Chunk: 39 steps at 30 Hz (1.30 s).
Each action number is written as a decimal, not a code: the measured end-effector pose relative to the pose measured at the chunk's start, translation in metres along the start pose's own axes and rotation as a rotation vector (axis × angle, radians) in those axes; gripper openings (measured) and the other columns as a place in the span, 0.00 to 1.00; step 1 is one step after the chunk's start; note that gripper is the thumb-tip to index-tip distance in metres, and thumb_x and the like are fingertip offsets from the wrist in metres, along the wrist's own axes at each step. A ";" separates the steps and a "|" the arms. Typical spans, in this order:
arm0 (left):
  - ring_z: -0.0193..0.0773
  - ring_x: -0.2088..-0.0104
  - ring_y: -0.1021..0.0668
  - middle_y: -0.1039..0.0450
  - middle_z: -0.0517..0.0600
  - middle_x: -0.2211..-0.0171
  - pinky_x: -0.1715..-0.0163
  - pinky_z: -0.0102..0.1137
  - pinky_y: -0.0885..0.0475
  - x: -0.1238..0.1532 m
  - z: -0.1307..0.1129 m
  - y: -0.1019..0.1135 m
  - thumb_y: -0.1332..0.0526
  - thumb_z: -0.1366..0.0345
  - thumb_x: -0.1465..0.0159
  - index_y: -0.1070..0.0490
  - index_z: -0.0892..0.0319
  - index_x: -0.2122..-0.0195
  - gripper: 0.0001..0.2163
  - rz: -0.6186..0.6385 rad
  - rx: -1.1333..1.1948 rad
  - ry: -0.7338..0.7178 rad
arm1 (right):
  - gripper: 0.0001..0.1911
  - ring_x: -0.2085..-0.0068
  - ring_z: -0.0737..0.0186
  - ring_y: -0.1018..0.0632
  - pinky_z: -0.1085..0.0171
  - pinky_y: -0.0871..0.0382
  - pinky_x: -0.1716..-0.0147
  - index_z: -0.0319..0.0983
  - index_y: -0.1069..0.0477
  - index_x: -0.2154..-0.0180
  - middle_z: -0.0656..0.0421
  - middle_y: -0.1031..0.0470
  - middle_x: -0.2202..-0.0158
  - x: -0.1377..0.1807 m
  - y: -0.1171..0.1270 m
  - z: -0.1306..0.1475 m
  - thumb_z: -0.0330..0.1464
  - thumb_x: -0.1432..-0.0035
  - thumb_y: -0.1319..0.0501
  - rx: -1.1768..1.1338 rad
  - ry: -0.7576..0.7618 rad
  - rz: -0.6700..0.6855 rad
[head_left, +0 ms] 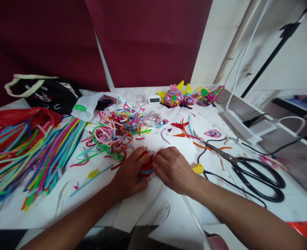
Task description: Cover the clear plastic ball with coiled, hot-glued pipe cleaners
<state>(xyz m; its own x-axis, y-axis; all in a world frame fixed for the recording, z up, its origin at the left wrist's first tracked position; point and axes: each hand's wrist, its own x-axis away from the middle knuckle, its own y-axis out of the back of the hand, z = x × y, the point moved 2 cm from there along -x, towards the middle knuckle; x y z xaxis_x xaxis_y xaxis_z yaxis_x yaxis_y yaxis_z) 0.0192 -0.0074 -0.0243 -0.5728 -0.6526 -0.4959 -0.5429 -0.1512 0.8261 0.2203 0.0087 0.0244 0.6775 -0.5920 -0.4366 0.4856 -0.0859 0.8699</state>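
Between my hands, just above the white table, is a round craft piece [148, 163] in red with a light blue edge, seemingly wound from pipe cleaners. My left hand [132, 170] wraps its fingers and thumb around its left side. On the right side, my right hand [175, 169] presses bent fingers against the rim; its fingertips are partly hidden. Just behind lies a tangle of pipe cleaner scraps [109, 133]. A yellow-handled tool [198, 169] with a black cord lies by my right wrist, its front end hidden.
Large black-handled scissors [257, 177] lie at right. Bundles of pipe cleaners [54, 152] and a red plastic bag [46, 116] are at left. Finished colourful ornaments [174, 96] and a small digital clock [154, 99] stand at the back. A power strip [243, 126] runs along the right wall.
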 end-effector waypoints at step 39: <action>0.37 0.71 0.20 0.19 0.46 0.69 0.67 0.29 0.26 -0.075 0.041 0.081 0.47 0.59 0.27 0.25 0.58 0.62 0.14 -0.429 -0.176 0.306 | 0.16 0.32 0.43 0.34 0.47 0.38 0.40 0.36 0.26 0.43 0.45 0.29 0.36 -0.082 0.041 -0.038 0.28 0.30 0.41 0.017 0.054 -0.134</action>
<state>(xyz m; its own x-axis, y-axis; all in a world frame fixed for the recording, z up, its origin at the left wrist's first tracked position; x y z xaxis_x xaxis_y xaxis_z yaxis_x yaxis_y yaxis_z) -0.0075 0.0598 0.0691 -0.1041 -0.6875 -0.7187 -0.5622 -0.5554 0.6128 0.2055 0.0846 0.0874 0.6362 -0.5306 -0.5600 0.5641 -0.1752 0.8069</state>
